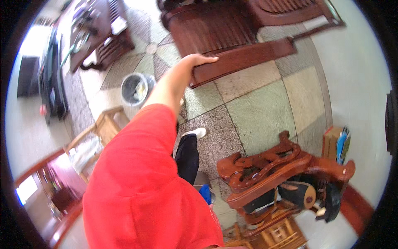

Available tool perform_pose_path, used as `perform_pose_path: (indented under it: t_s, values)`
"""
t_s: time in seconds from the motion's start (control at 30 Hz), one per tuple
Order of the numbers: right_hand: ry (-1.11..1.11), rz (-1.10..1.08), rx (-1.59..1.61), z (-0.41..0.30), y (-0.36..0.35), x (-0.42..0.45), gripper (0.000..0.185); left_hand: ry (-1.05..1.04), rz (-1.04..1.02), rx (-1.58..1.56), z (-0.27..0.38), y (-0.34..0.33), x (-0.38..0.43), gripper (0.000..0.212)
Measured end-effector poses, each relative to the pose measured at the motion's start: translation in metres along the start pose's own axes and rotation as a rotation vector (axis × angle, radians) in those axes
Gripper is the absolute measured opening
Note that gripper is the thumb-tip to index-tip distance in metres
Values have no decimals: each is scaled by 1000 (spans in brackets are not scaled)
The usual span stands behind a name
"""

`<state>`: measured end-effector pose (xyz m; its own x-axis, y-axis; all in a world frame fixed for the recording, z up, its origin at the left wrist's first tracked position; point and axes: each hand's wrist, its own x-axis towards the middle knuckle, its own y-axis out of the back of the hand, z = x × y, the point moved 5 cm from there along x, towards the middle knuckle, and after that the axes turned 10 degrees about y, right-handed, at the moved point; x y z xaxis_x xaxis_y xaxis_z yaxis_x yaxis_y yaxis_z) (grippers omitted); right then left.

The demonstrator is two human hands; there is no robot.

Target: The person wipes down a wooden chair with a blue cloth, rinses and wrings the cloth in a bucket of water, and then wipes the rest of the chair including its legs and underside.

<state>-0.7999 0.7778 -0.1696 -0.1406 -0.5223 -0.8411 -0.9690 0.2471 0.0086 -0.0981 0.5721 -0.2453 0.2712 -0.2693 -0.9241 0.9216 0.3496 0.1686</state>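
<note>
My left hand (197, 62), at the end of an arm in a red sleeve, grips the near corner of a dark reddish wooden bench (242, 62). The thumb lies along its thick edge rail; the other fingers are mostly hidden. The bench has a slatted surface and stands on the tiled floor. My right hand is out of view. Below the arm show a dark trouser leg (188, 158) and a white shoe (200, 132). Close to the red shirt is a blue cloth (205, 193) at a round container, partly hidden by the shirt.
A bin with a liner (134, 89) stands left of my forearm. A carved wooden chair (270, 174) with dark bags (295, 194) is at lower right, near a cardboard box (329, 141). A lighter wooden chair (108, 126) stands left, and a dark table (93, 40) upper left.
</note>
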Motion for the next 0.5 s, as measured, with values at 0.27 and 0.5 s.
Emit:
perform_pose_path:
  t_s: [0.27,0.5]
  values:
    - [11,-134,-190,-40,37,56,62,-73,70,71,-1,-20,1,99]
    - [-9,-162,-186,-37,47,40,63,-68,181,154,-53,-59,-12,102]
